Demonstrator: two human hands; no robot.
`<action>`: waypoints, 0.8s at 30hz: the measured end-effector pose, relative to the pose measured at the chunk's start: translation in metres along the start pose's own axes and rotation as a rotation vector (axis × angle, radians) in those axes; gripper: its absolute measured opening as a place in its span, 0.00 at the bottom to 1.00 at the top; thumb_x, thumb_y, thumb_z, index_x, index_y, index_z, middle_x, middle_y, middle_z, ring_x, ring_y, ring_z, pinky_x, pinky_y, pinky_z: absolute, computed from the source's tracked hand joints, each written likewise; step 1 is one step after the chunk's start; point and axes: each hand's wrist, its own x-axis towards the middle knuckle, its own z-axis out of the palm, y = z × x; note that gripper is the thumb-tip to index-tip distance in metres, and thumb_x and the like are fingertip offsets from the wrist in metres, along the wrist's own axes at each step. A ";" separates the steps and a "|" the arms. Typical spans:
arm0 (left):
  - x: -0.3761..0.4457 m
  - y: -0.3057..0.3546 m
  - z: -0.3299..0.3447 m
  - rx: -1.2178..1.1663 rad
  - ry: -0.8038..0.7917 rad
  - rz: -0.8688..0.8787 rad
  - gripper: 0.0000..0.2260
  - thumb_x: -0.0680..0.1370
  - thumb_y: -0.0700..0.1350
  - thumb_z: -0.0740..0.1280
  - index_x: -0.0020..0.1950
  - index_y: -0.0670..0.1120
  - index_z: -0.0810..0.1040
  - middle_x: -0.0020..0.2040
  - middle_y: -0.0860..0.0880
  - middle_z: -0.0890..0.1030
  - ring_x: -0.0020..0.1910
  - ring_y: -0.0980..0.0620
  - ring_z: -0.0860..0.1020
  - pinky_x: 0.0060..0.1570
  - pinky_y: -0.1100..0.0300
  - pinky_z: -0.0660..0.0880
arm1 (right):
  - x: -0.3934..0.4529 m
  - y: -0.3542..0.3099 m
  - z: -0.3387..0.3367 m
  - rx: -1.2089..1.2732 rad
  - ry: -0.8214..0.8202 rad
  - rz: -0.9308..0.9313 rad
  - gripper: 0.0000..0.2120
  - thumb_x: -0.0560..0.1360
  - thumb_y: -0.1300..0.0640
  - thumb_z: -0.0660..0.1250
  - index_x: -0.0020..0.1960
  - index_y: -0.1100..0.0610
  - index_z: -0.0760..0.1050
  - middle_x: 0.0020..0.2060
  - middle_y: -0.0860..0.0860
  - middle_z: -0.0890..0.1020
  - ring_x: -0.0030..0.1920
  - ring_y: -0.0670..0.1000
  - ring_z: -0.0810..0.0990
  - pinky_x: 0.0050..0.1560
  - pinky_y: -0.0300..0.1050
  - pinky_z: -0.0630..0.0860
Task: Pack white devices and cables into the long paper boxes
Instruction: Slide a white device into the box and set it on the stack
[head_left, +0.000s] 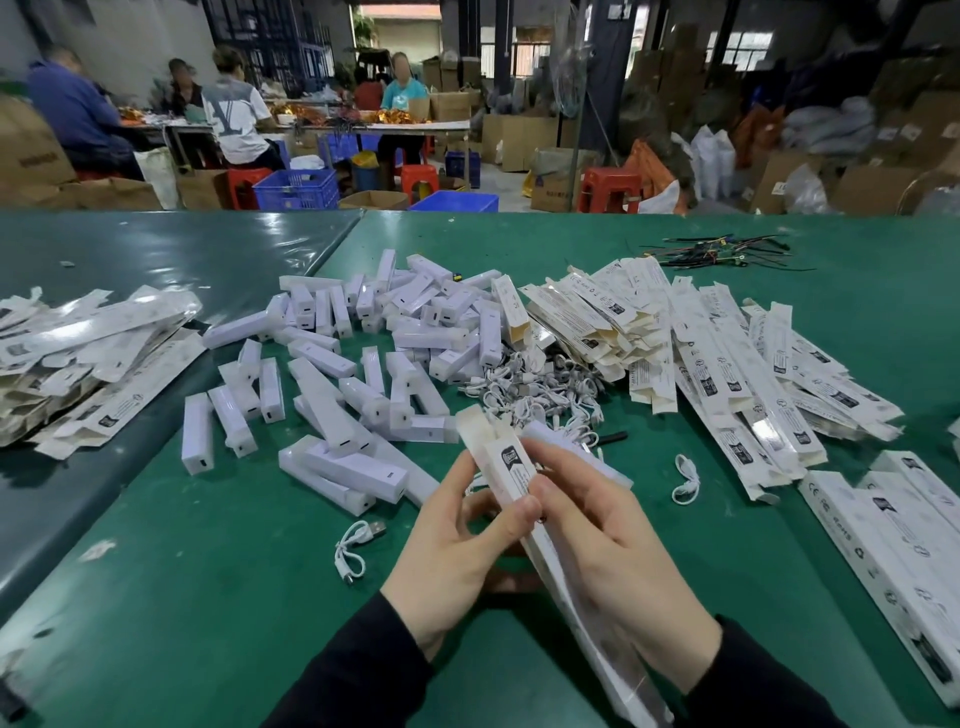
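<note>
A long white paper box (511, 470) slants from my lap up to the table's middle, its open flap end pointing away from me. My left hand (457, 551) grips it from the left with the thumb on top. My right hand (608, 545) holds it from the right, and a white device (576, 452) lies under those fingers beside the box. A heap of white devices (363, 358) covers the green table (208, 597) ahead. Coiled white cables (540, 389) lie just beyond the box. Whether anything is inside the box cannot be seen.
Flat unfolded boxes are piled at the right (727, 358) and at the left (88, 358). Closed boxes (893, 545) lie at the near right. Two loose cables (356, 548) (685, 480) rest near my hands. Black cable ties (727, 252) sit far right. People work at a far table (311, 124).
</note>
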 end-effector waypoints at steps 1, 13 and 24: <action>0.000 -0.001 0.000 0.001 0.007 -0.003 0.21 0.67 0.50 0.76 0.59 0.58 0.78 0.55 0.36 0.80 0.45 0.45 0.83 0.35 0.51 0.80 | 0.000 -0.001 0.001 -0.017 -0.001 -0.006 0.16 0.81 0.62 0.61 0.64 0.47 0.75 0.54 0.44 0.84 0.56 0.45 0.82 0.53 0.33 0.76; -0.004 0.001 0.003 0.091 0.040 0.104 0.24 0.73 0.46 0.72 0.62 0.63 0.67 0.45 0.40 0.85 0.33 0.51 0.80 0.27 0.62 0.74 | 0.004 -0.015 -0.016 -0.106 -0.030 0.033 0.17 0.79 0.64 0.63 0.64 0.49 0.75 0.49 0.58 0.83 0.50 0.51 0.81 0.56 0.40 0.76; -0.004 0.009 -0.001 0.127 -0.051 0.048 0.22 0.71 0.43 0.73 0.64 0.51 0.73 0.46 0.44 0.83 0.33 0.50 0.81 0.26 0.62 0.76 | 0.006 -0.019 -0.025 -0.103 -0.120 0.046 0.15 0.73 0.61 0.63 0.60 0.57 0.73 0.48 0.60 0.83 0.44 0.45 0.78 0.47 0.30 0.70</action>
